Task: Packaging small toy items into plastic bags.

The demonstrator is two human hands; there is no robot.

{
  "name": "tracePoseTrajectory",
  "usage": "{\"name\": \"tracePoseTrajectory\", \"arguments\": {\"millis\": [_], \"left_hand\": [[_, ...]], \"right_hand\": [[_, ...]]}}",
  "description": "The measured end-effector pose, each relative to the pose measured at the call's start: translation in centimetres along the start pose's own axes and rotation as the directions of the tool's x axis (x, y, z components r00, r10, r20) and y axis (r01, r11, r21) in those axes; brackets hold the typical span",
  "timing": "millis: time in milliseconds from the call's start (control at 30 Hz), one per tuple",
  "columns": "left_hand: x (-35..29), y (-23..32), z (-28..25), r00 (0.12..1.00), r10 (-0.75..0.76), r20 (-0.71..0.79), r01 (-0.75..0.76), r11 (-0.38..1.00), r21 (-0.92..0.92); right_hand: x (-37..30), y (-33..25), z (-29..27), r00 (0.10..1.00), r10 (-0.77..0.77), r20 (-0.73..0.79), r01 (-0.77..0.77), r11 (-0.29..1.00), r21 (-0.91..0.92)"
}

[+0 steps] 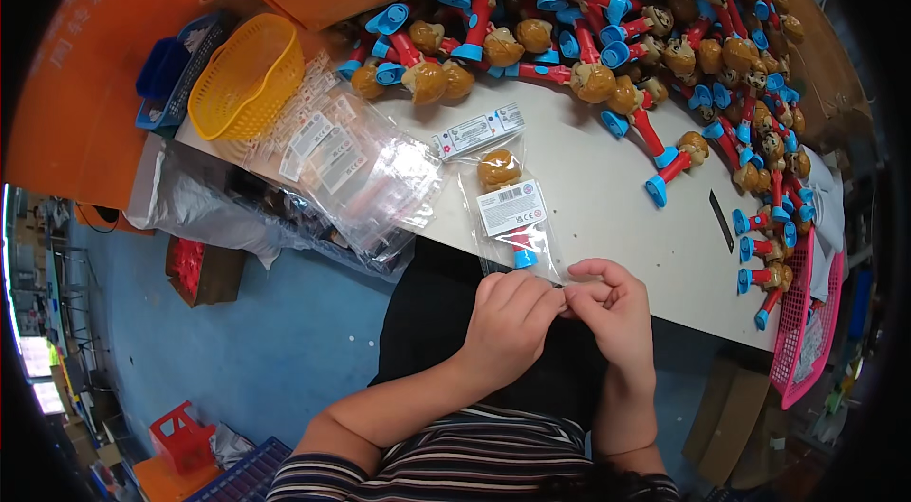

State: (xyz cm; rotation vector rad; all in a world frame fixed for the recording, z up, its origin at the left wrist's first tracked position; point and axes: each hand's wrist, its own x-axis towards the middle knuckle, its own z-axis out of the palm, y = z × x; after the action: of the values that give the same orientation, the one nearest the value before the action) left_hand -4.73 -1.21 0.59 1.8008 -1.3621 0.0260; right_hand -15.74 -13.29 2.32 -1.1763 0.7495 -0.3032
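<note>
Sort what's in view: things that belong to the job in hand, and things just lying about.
Seems part of the job:
- bagged figure, with the left hand and right hand at its near end
- loose figures heaped beyond
- flat clear bags

Probably just lying about:
- black strip on the table
- cardboard box of red things

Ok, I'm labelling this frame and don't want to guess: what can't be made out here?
All in the head view:
- What the fingertips pinch: hidden by the curled left hand and right hand.
- Middle of the bagged toy: covered by the white label.
- Lower toys in the pile: buried under others.
</note>
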Motion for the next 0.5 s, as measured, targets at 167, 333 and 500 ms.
{"name": "tracePoseTrajectory", "arguments": {"millis": [167, 333, 500], "left_hand": [[0.1, -0.3, -0.3, 1.000, -0.010, 0.024, 0.011, 0.999, -0.031], [0.4, -0.7, -0.8, 0.998, -0.016, 0.053, 0.021, 0.995, -0.097], [0.2, -1.2, -3.0, 0.991, 0.009, 0.132, 0.018, 0.979, -0.201]], "right_hand": [[0.1, 0.5, 0.2, 0.999, -0.037, -0.031, 0.040, 0.996, 0.075], [0.7, 0.9, 0.6, 0.993, -0.089, -0.080, 0.096, 0.992, 0.082], [1.3, 0.2, 0.4, 0.988, -0.076, -0.135, 0.082, 0.996, 0.041]]}}
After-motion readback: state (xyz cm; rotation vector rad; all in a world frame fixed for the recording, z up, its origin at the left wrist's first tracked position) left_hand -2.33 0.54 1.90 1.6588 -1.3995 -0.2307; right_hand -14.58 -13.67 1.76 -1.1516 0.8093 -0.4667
